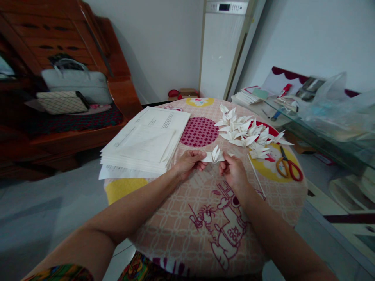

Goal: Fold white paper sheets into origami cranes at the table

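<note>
A folded white paper crane point(215, 155) is stretched between my two hands above the round table. My left hand point(191, 161) pinches its left tip between thumb and fingers. On the other side my right hand point(233, 168) is closed on the right tip. Several finished paper cranes point(241, 127) lie heaped just beyond my right hand. To the left of my left hand sits a thick stack of white paper point(140, 144), with smaller sheets on top and print on some pages. A thin white stick point(256, 176) lies beside my right wrist.
Scissors point(288, 166) with orange and red handles rest near the table's right edge. The patterned tablecloth point(175, 218) covers the table. A glass-topped stand point(316, 136) with a plastic bag stands at right. A wooden bench point(88, 136) holding bags is at left.
</note>
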`<action>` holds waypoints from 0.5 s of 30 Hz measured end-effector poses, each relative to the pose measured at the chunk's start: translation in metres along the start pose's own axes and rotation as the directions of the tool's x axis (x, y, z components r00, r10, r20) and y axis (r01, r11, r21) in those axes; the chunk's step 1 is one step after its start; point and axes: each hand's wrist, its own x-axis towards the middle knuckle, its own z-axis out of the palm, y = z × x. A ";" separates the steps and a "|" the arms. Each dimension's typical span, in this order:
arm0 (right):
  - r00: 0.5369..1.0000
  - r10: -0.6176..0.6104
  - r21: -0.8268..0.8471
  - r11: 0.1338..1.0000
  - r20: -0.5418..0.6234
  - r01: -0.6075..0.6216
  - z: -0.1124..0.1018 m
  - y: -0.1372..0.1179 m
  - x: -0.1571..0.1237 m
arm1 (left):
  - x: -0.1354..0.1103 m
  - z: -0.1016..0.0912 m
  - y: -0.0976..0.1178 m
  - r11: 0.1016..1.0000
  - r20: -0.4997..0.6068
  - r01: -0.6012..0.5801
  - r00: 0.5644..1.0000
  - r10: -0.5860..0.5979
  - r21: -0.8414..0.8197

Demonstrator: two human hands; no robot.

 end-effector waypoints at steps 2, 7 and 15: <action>1.000 0.005 0.007 1.000 -0.003 -0.005 -0.001 0.000 0.000 | 0.000 0.000 0.000 1.000 -0.011 0.007 1.000 -0.007 0.001; 1.000 -0.017 0.029 0.999 -0.006 0.018 -0.001 0.000 0.001 | 0.000 0.001 0.001 1.000 -0.017 0.014 1.000 -0.014 0.014; 0.999 -0.006 0.038 0.999 -0.036 0.007 0.000 -0.002 0.000 | -0.001 0.003 0.002 1.000 -0.048 0.006 0.999 -0.006 0.007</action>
